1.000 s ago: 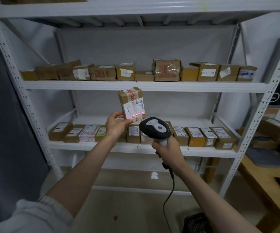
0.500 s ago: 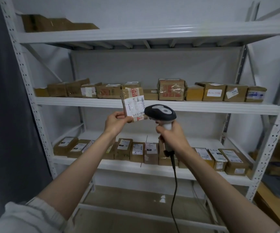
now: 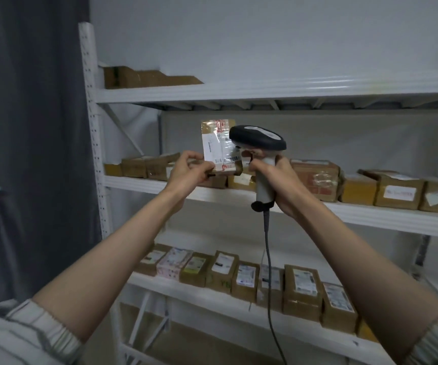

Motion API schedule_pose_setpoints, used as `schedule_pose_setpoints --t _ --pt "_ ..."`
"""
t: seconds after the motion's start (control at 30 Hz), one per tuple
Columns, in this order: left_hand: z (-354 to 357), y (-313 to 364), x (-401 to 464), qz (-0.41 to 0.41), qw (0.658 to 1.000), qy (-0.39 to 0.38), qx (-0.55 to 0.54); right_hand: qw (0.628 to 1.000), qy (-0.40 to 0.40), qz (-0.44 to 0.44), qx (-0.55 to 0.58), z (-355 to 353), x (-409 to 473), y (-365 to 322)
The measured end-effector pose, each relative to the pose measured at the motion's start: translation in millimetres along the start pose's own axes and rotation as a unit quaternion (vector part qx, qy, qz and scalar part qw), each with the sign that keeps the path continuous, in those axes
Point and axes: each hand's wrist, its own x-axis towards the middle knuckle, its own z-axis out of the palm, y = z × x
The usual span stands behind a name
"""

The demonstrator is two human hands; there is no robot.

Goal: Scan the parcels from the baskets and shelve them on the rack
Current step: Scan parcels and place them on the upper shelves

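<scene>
Left hand (image 3: 190,171) pinches parcel (image 3: 219,146) upright; right hand (image 3: 278,180) grips scanner (image 3: 258,138) beside it. Keep the label facing the scanner, steady.

Between my fingers (image 3: 186,164), the brown parcel (image 3: 219,148) wears a white label and red-printed tape. The scanner (image 3: 257,138) looks black over grey. White rack (image 3: 265,90), dark grey curtain (image 3: 28,154).
</scene>
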Motion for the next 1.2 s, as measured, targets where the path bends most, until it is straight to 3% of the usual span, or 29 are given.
schedule_pose_setpoints --t 0.27,0.43,0.7,0.87,1.2 --pt "-30 29 72 0.047 0.998 -0.011 0.027 0.996 -0.088 -0.013 -0.004 23 77 -22" --pt "-26 39 115 0.078 0.997 -0.005 0.004 0.995 -0.071 -0.051 0.054 31 118 -32" --pt "-6 44 171 0.081 0.991 -0.004 -0.101 0.993 -0.091 -0.07 -0.007 21 156 -18" --pt "-7 65 229 0.084 0.988 0.011 -0.132 0.995 -0.064 -0.07 0.024 9 173 -2" --pt "2 108 317 -0.02 0.995 0.051 -0.087 0.996 -0.045 -0.064 0.046 -6 197 18"
